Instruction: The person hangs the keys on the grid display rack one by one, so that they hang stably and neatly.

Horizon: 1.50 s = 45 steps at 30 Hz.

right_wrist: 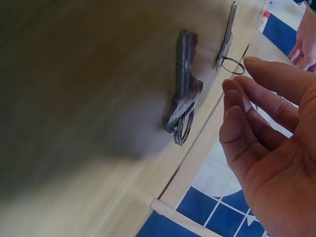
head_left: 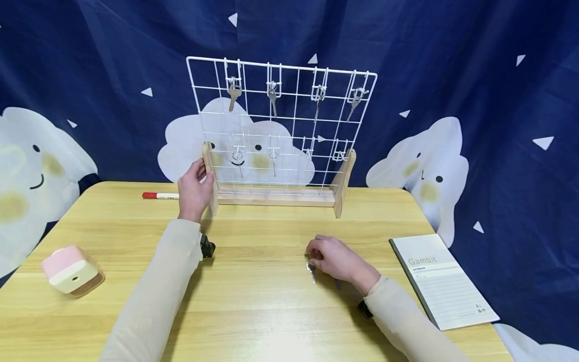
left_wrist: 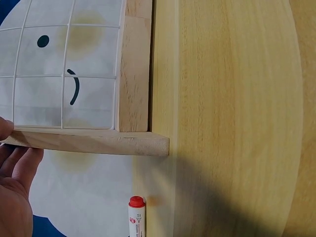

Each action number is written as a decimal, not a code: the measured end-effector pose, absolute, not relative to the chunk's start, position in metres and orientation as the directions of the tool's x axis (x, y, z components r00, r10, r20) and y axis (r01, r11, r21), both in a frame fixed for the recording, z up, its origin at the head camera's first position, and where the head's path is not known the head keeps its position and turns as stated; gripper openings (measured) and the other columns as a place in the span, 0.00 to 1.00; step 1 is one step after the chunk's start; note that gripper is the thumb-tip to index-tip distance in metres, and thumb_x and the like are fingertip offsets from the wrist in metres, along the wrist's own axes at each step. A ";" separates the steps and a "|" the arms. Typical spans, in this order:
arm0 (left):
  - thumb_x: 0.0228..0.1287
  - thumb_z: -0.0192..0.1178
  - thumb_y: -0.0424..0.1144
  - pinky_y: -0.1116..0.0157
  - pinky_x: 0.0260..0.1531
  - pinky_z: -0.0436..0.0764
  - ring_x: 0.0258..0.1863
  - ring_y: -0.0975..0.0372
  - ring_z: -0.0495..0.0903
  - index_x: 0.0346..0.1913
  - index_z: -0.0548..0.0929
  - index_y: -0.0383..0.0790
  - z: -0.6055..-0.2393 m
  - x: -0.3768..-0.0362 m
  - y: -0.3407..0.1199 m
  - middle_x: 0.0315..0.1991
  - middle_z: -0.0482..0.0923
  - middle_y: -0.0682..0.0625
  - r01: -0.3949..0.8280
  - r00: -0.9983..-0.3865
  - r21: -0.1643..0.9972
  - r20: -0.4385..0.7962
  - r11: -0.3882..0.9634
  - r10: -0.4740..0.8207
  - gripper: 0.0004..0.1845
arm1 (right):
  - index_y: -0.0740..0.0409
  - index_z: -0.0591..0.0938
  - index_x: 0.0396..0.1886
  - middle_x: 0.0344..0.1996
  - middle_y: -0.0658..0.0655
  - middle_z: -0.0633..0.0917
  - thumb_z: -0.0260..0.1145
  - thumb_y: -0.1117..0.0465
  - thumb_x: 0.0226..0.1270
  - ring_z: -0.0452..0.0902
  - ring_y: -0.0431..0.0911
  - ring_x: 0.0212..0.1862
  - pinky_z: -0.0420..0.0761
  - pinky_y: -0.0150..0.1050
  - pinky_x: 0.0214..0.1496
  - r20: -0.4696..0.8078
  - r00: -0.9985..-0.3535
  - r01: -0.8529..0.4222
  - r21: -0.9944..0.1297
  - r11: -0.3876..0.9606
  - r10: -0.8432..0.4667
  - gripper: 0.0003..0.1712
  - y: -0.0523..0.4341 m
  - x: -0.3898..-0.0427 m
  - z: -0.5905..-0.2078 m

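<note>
A white wire grid rack on a wooden stand (head_left: 276,198) stands at the back of the table, with several keys (head_left: 233,94) hanging from its hooks. My left hand (head_left: 201,173) grips the stand's left wooden upright (head_left: 209,181); in the left wrist view the thumb and fingers (left_wrist: 17,168) lie either side of that upright (left_wrist: 89,140). My right hand (head_left: 323,254) hovers low over the table with fingers relaxed and holds nothing. Just in front of its fingertips (right_wrist: 256,64) lie a silver key on a ring (right_wrist: 227,34) and a dark key on a ring (right_wrist: 185,94). One key (head_left: 312,271) shows beside this hand.
A red-capped marker (head_left: 159,195) (left_wrist: 136,217) lies left of the stand. A pink and cream box-shaped object (head_left: 72,270) sits near the table's left edge. A grey notebook (head_left: 443,281) lies at the right edge. A blue cloud-print cloth hangs behind.
</note>
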<state>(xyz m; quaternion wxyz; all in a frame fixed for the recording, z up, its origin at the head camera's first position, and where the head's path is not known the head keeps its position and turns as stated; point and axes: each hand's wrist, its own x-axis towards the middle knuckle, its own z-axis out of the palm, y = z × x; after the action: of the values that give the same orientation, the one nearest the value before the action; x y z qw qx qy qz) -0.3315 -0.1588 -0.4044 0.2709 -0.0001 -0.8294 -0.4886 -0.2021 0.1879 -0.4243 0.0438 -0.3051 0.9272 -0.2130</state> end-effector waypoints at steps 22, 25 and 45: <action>0.70 0.57 0.31 0.59 0.58 0.76 0.58 0.50 0.77 0.67 0.73 0.34 -0.403 -0.331 -0.159 0.59 0.76 0.36 0.258 -0.863 0.820 0.433 0.511 -0.259 0.23 | 0.58 0.85 0.36 0.31 0.47 0.81 0.67 0.72 0.62 0.75 0.38 0.32 0.81 0.32 0.35 0.224 -0.777 -0.623 -0.405 0.669 -0.588 0.07 0.196 -0.207 -0.397; 0.70 0.56 0.31 0.59 0.58 0.76 0.58 0.50 0.77 0.67 0.73 0.34 -0.403 -0.330 -0.159 0.59 0.76 0.36 0.252 -0.865 0.818 0.430 0.517 -0.260 0.23 | 0.58 0.86 0.36 0.31 0.47 0.82 0.67 0.73 0.61 0.75 0.38 0.33 0.81 0.32 0.35 0.229 -0.774 -0.624 -0.435 0.649 -0.590 0.08 0.196 -0.207 -0.394; 0.70 0.57 0.30 0.62 0.58 0.77 0.58 0.51 0.77 0.65 0.74 0.33 -0.404 -0.332 -0.159 0.59 0.77 0.37 0.260 -0.860 0.819 0.437 0.511 -0.263 0.22 | 0.60 0.86 0.36 0.32 0.53 0.83 0.68 0.74 0.62 0.80 0.40 0.35 0.83 0.33 0.38 0.296 -0.796 -0.599 -0.510 0.617 -0.528 0.07 0.198 -0.220 -0.372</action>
<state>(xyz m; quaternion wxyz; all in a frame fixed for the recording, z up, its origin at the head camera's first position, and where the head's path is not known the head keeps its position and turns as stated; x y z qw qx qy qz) -0.3317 -0.1585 -0.4042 0.2642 0.0010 -0.8281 -0.4944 -0.2204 0.1975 -0.3716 -0.0584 -0.3138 0.8973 -0.3048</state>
